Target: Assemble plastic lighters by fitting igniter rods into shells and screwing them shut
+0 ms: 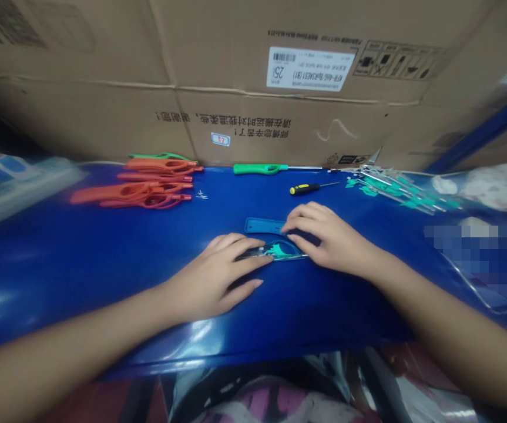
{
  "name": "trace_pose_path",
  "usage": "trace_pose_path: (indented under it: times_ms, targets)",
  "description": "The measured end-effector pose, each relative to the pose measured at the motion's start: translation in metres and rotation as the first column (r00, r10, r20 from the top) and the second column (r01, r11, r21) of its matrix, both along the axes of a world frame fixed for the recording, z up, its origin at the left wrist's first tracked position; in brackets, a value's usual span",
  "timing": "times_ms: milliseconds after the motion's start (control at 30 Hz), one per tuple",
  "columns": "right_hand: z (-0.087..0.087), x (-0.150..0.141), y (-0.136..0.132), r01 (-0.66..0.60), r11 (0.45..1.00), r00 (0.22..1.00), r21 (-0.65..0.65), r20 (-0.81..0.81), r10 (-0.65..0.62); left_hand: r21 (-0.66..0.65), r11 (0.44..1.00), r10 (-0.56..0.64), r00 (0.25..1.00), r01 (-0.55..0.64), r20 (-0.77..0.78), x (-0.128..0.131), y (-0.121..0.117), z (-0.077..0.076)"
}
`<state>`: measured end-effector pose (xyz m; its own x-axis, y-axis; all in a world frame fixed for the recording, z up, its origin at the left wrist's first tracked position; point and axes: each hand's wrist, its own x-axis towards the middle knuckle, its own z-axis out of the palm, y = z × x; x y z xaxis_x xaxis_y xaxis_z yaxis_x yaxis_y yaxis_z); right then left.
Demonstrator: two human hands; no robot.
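Note:
Two blue shell halves of a long-reach gas lighter lie on the blue table. The nearer, opened lighter half holds a teal trigger piece and a thin metal rod. My left hand grips its left end, index and middle fingers on it and the thumb stretched out nearer to me. Just behind lies the other half, a lighter cover with its hollow side up. My right hand has its fingertips closed on the right end of this cover, and its thumb is close to the nearer half. The right fingers hide part of both pieces.
Orange lighter shells are piled back left, beside small white bits. A green lighter and a yellow-black screwdriver lie behind my hands. Metal rods with teal parts are heaped back right. A cardboard box walls the back.

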<state>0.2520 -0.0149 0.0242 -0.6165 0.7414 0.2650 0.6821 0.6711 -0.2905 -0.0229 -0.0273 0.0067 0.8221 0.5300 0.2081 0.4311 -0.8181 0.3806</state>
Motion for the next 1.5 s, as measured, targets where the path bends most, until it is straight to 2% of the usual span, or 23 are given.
trace_pose_path:
  times_ms: [100, 233, 367, 633, 867, 967, 1067, 1133, 1200, 1300, 1367, 1433, 1500]
  targets:
    - [-0.005, 0.005, 0.007, 0.093, 0.996, 0.994, 0.008, 0.057, -0.093, -0.003, 1.0, 0.006, 0.999, -0.006, 0.033, -0.001, 0.002, 0.0]
    - [-0.004, 0.008, 0.006, 0.056, 0.993, 0.997, -0.107, 0.064, -0.05, 0.008, 0.993, 0.117, 0.981, -0.12, 0.152, -0.003, 0.008, 0.002]
    - [0.003, 0.007, 0.001, 0.058, 0.988, 0.993, -0.146, 0.107, -0.042, 0.013, 0.98, 0.193, 0.96, -0.2, 0.205, -0.004, 0.013, 0.002]
    - [0.005, 0.013, 0.002, 0.151, 0.976, 0.984, -0.158, 0.12, -0.132, 0.019, 0.98, 0.19, 0.963, -0.197, 0.193, -0.002, 0.013, 0.002]
    - [0.007, 0.013, 0.004, 0.256, 0.96, 0.952, -0.111, 0.203, -0.23, -0.026, 0.992, 0.124, 0.981, -0.121, 0.148, -0.004, 0.012, -0.001]
    - [0.005, 0.011, 0.005, 0.265, 0.963, 0.959, -0.058, 0.124, -0.256, -0.014, 0.994, 0.112, 0.982, -0.111, 0.151, -0.004, 0.012, -0.003]
    - [0.004, 0.006, 0.004, 0.3, 0.952, 0.946, -0.063, -0.106, -0.305, 0.076, 0.984, 0.146, 0.973, -0.162, 0.179, -0.005, 0.012, 0.0]
    - [0.004, 0.0, 0.002, 0.307, 0.935, 0.897, -0.176, -0.275, -0.346, 0.173, 0.963, 0.17, 0.964, -0.207, 0.206, -0.005, 0.01, 0.004]
    - [0.004, -0.005, -0.002, 0.241, 0.907, 0.846, -0.345, -0.384, -0.371, 0.261, 0.94, 0.163, 0.962, -0.219, 0.221, -0.006, 0.009, 0.007]
    - [0.004, -0.013, -0.007, 0.083, 0.838, 0.821, -0.54, -0.44, -0.364, 0.303, 0.938, 0.116, 0.977, -0.167, 0.178, -0.007, 0.008, 0.007]
    - [0.003, -0.016, -0.01, 0.017, 0.803, 0.827, -0.595, -0.442, -0.346, 0.271, 0.955, 0.089, 0.987, -0.123, 0.132, -0.008, 0.009, 0.005]
    - [0.002, -0.017, -0.011, -0.009, 0.805, 0.842, -0.594, -0.438, -0.315, 0.235, 0.966, 0.083, 0.991, -0.105, 0.104, -0.008, 0.01, 0.002]
    - [0.001, -0.016, -0.012, -0.002, 0.851, 0.875, -0.525, -0.413, -0.253, 0.218, 0.97, 0.09, 0.991, -0.11, 0.099, -0.009, 0.011, 0.0]
